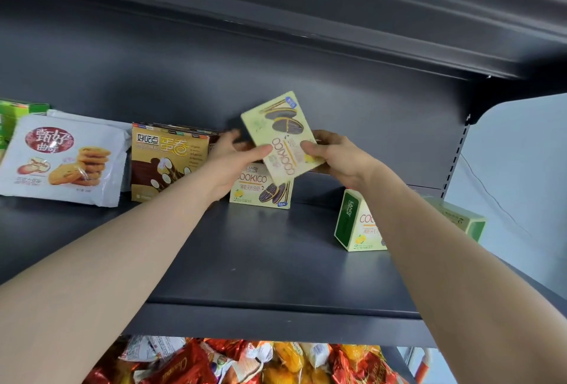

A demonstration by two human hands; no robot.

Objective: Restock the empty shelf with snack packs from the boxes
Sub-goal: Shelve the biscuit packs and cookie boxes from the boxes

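Left grip [236,153] and right grip [333,153] share one pale yellow COOKICO box [280,130], each with a thumb on the printed face and fingers curled behind an edge. They hold it tilted in the air near the back panel, just above a second COOKICO box [260,191] that stands on the dark shelf [260,261]. From where I stand this looks like the placing step. The pack is up at shelf level but not yet set down. Next I would expect it to be turned upright and lowered, either in front of the standing one or beside it, where bare shelf shows to the right. It would need squaring so the front faces out. A third COOKICO box [357,225] stands off to the right, half covered by the right forearm, with a green carton [460,216] behind it. To the left are a brown egg-roll box [165,162] and a white cookie bag [61,159]. The supply boxes are nowhere in view. The fingers behind the held pack are hidden, and I cannot tell whether it touches the one below. Wrapped snacks [245,362] on the tier underneath are cut off by the frame.
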